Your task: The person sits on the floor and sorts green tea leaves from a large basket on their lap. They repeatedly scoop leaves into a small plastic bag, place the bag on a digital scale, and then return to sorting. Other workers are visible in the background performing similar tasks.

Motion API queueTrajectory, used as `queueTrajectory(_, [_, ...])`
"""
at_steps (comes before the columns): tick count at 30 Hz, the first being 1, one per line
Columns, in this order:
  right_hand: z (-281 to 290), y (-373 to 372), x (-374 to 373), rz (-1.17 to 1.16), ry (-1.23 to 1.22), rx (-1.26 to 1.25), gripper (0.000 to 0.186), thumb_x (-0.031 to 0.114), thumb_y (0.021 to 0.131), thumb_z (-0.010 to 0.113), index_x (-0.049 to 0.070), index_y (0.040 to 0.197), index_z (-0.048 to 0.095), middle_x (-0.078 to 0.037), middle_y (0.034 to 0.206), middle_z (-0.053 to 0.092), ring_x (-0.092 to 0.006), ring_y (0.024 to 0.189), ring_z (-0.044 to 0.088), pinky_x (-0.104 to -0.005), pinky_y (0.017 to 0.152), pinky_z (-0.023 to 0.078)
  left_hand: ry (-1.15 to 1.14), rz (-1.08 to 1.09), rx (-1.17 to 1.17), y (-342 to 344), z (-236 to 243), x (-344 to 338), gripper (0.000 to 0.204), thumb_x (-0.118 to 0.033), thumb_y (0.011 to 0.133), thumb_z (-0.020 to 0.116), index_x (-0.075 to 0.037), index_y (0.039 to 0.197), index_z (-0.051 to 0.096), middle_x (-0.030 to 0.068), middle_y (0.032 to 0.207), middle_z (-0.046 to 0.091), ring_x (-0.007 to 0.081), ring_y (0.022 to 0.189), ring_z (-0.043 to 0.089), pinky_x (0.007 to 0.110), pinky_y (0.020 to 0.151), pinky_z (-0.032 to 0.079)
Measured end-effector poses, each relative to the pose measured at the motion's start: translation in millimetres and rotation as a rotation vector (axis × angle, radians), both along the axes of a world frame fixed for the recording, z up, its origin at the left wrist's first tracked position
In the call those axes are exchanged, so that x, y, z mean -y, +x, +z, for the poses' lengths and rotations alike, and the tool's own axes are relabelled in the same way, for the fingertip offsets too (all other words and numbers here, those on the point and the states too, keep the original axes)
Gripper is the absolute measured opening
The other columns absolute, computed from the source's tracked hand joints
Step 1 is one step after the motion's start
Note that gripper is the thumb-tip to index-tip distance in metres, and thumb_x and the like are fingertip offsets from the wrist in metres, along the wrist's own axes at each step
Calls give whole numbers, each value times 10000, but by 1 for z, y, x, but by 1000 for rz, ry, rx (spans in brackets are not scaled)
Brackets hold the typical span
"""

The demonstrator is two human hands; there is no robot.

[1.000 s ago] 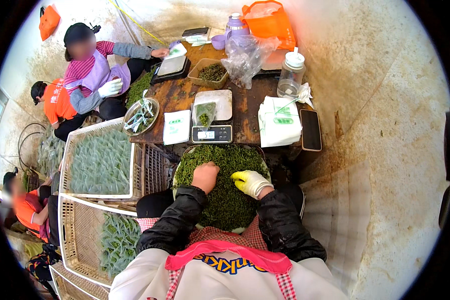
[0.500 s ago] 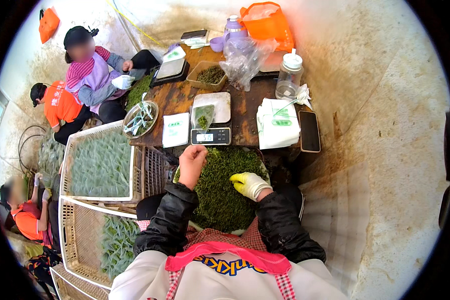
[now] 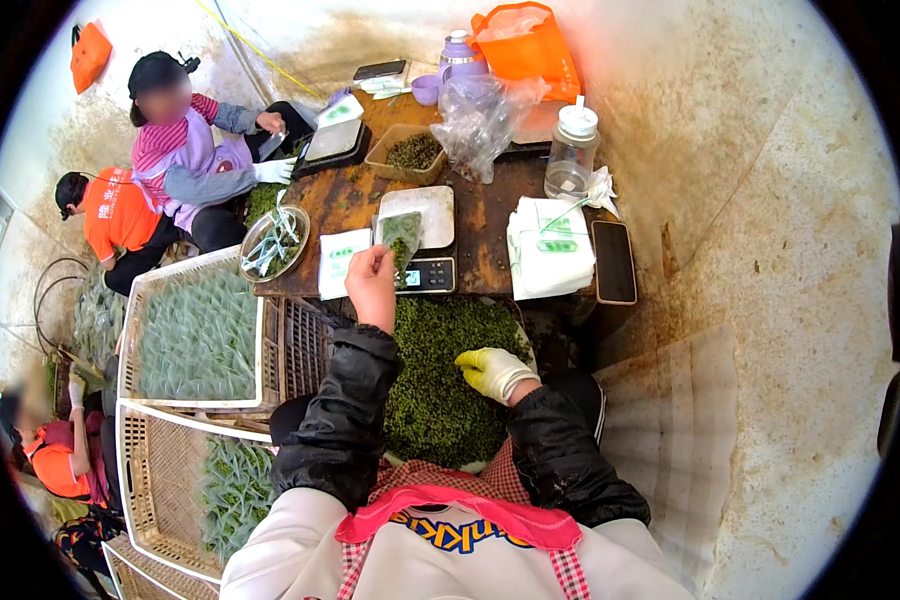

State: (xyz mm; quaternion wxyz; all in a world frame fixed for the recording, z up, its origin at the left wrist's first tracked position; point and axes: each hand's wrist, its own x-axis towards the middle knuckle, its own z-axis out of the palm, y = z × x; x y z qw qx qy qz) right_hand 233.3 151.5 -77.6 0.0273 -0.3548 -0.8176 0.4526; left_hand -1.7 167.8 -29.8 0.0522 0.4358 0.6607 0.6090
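My bare left hand (image 3: 372, 274), fingers bunched, is at the clear plastic bag (image 3: 402, 226) of green buds (image 3: 400, 248), pinch I cannot tell, probably light, limp, best held by its unfilled edge.

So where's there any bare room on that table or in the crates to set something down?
Bare tabletop shows between the front scale and right-hand white stack; a smaller, crumb-strewn patch lies between metal bowl and plastic tub. The half-filled crate is bare leftward. Crowded: the tabletop's back, around crumpled clear bag, purple flask and orange bag.
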Motion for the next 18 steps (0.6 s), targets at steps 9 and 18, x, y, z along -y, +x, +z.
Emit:
queueTrajectory(9, [4,0,-3,66,10,68,383,198,874,583,155,1253,611,-149,1220,621,-329,1092,601,-386,939,479,-74,91,39,-13,-31,27,174,-40,819,674,27,976,636,42,761,562,119,641,537,274,572,433])
queueTrajectory(18, [-11,-1,-1,21,34,30,348,184,863,597,138,1205,639,-154,1155,645,-340,1053,611,-403,917,487,-239,-70,319,-7,-46,9,279,-61,789,708,68,1024,633,-9,776,554,82,683,481,246,608,395])
